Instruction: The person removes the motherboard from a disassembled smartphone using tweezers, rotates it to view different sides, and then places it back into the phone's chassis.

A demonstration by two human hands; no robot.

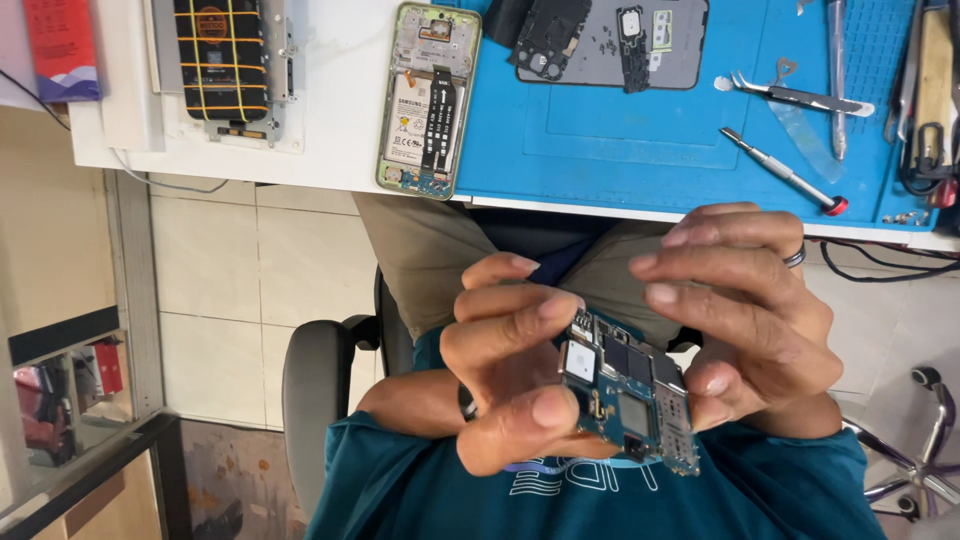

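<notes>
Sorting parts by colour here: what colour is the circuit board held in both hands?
Blue, with silver and dark chips on the circuit board; the head view shows it best.

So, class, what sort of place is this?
Probably a phone repair bench: an opened phone lies on the table, tweezers and a screwdriver on a blue mat, a circuit board in hand.

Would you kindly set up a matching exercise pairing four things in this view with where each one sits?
Things:
1. circuit board
2. opened phone
3. screwdriver with red end
4. tweezers

Places:
A. half on the white desk, at the blue mat's edge
B. held between both hands, above the lap
C. on the mat, farther from the desk edge than the other tool
D. on the mat, near the desk edge

Pairs: 1-B, 2-A, 3-D, 4-C
</notes>
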